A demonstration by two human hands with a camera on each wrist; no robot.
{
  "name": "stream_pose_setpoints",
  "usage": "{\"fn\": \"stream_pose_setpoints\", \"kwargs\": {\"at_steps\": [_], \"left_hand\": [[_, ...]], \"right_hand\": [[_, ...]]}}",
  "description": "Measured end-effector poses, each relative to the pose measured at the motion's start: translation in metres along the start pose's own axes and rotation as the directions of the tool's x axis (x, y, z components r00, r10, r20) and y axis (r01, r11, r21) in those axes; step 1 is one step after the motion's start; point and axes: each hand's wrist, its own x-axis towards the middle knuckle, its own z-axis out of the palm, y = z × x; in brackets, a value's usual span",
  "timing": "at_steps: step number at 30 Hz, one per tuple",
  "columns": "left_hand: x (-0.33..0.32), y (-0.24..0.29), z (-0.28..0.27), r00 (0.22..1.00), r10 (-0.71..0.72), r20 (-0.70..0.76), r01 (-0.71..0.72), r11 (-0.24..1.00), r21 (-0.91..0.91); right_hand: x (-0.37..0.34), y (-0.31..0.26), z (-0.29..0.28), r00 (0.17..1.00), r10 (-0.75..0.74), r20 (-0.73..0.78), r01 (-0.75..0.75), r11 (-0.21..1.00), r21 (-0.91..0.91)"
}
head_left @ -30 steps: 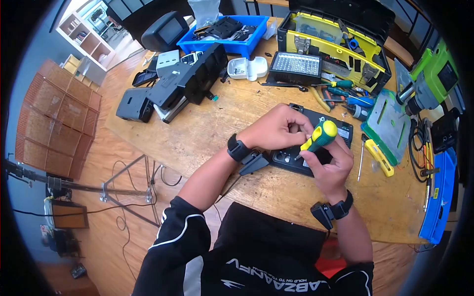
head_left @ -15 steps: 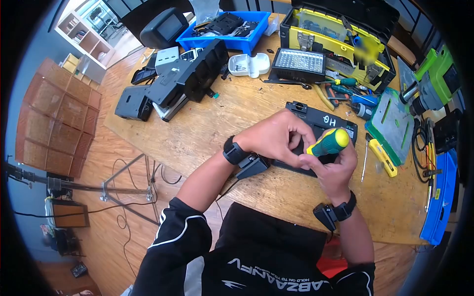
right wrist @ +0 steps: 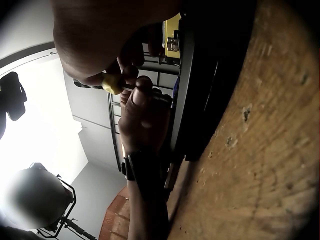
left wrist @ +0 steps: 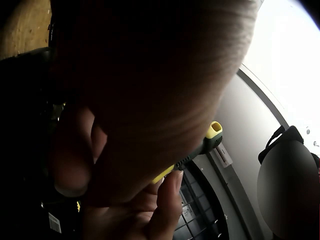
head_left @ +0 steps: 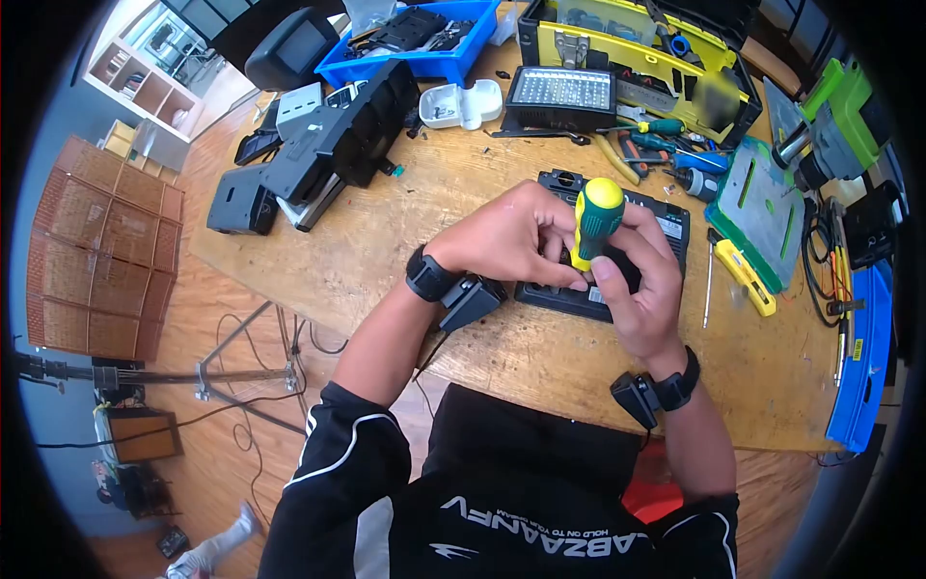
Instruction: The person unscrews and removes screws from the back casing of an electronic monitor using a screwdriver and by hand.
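A black device (head_left: 564, 301) lies on the table beneath both hands in the head view. The right hand (head_left: 644, 294) grips a screwdriver with a green and yellow handle (head_left: 600, 212), which stands fairly upright over the device. Close against it, the left hand (head_left: 511, 236) has its thumb and fingers bent. From the right wrist view, the left hand (right wrist: 145, 117) pinches around the thin shaft just below the yellow collar (right wrist: 112, 84). Fingers hide the screwdriver's tip. In the left wrist view, the right thumb and fingers (left wrist: 167, 205) show beside the yellow collar.
Black housings (head_left: 309, 154) and a blue bin (head_left: 424, 66) stand at the back left. An LED panel (head_left: 561, 92), a yellow-black toolbox (head_left: 632, 82) and loose tools are behind. A yellow cutter (head_left: 745, 278) and a green drill stand (head_left: 757, 207) lie at right.
The screwdriver handle has swung from leaning right to more upright, and the right hand has turned with it. The left hand stays close to the shaft. The head view has shifted slightly.
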Motion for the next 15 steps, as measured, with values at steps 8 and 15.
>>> {"fn": "stream_pose_setpoints", "kwargs": {"at_steps": [8,15], "left_hand": [[0.0013,0.0056,-0.0030,0.999,0.042,-0.015,-0.040,0.997,0.067],[0.0016,0.0023,0.0058,1.000,0.002,0.008,-0.001,0.986,-0.170]], "right_hand": [[-0.0004,-0.0002,0.0013,0.997,0.063,-0.037,-0.059,0.993,0.105],[-0.0009,0.0041,-0.0018,1.000,-0.005,0.024,0.002,0.992,0.129]]}}
